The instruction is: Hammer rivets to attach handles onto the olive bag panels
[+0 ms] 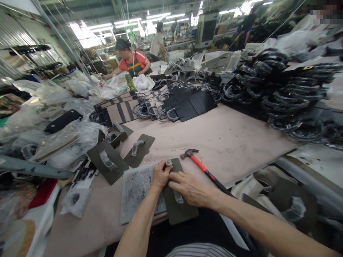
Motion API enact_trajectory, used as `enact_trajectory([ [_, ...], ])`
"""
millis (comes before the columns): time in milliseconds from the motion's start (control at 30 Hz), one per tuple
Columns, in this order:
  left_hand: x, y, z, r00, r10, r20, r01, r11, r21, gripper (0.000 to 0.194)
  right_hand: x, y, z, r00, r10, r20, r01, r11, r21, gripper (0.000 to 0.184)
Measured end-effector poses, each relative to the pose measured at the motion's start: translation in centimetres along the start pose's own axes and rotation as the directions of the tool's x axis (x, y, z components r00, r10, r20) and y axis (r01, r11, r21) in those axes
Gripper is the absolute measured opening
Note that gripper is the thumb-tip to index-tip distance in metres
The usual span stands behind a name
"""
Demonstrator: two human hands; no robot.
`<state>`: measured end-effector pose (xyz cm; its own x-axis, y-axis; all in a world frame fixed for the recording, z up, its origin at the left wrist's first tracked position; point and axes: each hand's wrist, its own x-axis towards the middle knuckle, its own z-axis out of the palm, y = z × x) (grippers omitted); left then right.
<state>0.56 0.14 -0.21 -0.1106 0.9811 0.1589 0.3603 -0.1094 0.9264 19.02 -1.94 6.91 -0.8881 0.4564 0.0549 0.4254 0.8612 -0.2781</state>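
My left hand (161, 175) is closed around a short upright metal rod (168, 162), whose round top shows above the fingers. It stands at the upper part of a dark olive panel (184, 213) with a plastic-wrapped handle (178, 197). My right hand (187, 187) lies over the same panel with its fingers curled near the rod; whatever they pinch is hidden. Beneath the panel's left side is a worn grey slab (135, 194). A claw hammer (202, 167) with a red and black handle rests on the table just right of my hands.
More olive panels with wrapped handles (107, 162) lie to the left. Black and striped panels (193, 103) cover the table's far side (222, 142). Plastic-wrapped black handles (284, 89) are piled at right, clear plastic bags (77, 85) at left. A co-worker (134, 62) leans over the far end.
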Motion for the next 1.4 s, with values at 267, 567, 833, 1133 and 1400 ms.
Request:
enact_trajectory([
  [267,2.2,-0.1,0.9,0.857,-0.388,-0.339,0.198,0.855,-0.479,0.023,2.5,-2.5,3.8,0.992,0.101,0.069,-0.086,0.977,-0.197,0.018],
  [567,2.8,7.0,-6.5,0.868,-0.008,-0.496,-0.130,0.961,-0.243,0.026,4.1,-3.1,-3.4,0.825,0.560,-0.077,-0.564,0.808,-0.169,0.011],
  [833,0.6,1.8,-2.5,0.963,-0.156,-0.221,0.064,0.925,-0.375,0.022,3.2,-3.2,2.6,0.760,0.647,-0.053,-0.633,0.757,0.159,0.030],
  [1133,1.1,-0.6,0.4,0.985,-0.173,0.005,0.158,0.888,-0.433,0.025,2.5,-2.4,3.8,0.758,0.652,-0.002,-0.634,0.738,0.229,0.025],
  [1400,1.2,-0.8,0.1,0.982,-0.183,0.047,0.186,0.891,-0.415,0.026,1.2,-0.6,3.1,0.783,0.612,-0.111,-0.503,0.728,0.466,0.041],
])
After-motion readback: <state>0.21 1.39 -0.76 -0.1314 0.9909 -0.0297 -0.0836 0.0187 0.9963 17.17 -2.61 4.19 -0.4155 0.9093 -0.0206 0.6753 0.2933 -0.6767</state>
